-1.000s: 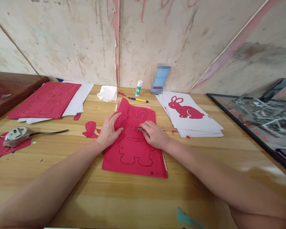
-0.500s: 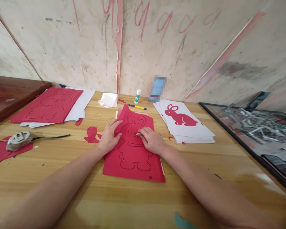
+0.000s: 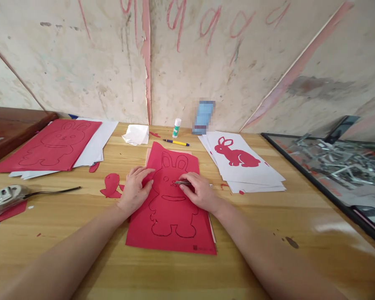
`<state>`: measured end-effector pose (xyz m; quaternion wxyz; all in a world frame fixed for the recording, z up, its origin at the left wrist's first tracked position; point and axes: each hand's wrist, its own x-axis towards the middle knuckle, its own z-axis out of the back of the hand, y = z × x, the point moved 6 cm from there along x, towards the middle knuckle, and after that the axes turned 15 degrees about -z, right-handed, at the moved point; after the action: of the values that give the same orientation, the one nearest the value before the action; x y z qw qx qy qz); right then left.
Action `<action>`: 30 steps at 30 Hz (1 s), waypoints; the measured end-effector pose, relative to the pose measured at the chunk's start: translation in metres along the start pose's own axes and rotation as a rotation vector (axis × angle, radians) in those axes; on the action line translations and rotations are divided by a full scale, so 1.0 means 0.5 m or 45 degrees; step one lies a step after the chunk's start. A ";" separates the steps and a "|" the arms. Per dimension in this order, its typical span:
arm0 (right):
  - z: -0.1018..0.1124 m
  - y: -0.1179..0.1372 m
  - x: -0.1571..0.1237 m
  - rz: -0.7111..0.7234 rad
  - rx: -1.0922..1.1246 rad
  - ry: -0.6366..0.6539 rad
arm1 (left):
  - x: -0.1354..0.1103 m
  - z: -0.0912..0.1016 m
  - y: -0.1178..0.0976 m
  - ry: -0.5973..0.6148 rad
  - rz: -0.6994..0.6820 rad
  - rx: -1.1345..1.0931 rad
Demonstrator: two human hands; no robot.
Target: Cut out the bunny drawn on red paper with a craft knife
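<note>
A red paper sheet (image 3: 171,216) with a black-outlined rabbit lies in front of me, on top of paler sheets whose edges peek out. My right hand (image 3: 201,192) pinches a slim grey craft knife (image 3: 183,182); its tip is at the rabbit's nose and mouth, and most of its handle is hidden by the hand. My left hand (image 3: 136,189) rests on the sheet's left edge, thumb and fingers spread apart. Just left of it are red paper cut-outs (image 3: 111,185).
Another red rabbit sheet (image 3: 50,146) tops white papers at left, above a tape measure (image 3: 8,198). A crumpled white paper (image 3: 136,134), glue stick (image 3: 176,128) and yellow-blue pen (image 3: 176,142) lie behind. At right are white sheets with a red rabbit (image 3: 237,154) and a black-edged panel (image 3: 300,162).
My view has shifted slightly, so most things sit a little further left and lower. The knife shows more clearly in my right hand, still at the nose; my left hand stays on the sheet.
</note>
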<state>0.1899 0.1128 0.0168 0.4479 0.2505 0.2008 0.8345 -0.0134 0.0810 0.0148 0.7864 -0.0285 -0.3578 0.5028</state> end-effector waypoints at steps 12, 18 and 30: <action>-0.001 -0.010 -0.001 -0.063 -0.007 -0.077 | 0.002 0.013 -0.031 0.090 -0.106 0.395; 0.001 0.006 -0.010 -0.011 -0.143 -0.069 | -0.019 -0.019 -0.127 0.294 -0.646 0.190; 0.002 0.005 -0.013 -0.071 -0.302 -0.026 | -0.027 -0.049 -0.155 0.450 -0.776 0.119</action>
<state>0.1919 0.1062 0.0171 0.4996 0.1984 0.1029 0.8369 0.0576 0.0394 0.0209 0.9505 0.0290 -0.1849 0.2481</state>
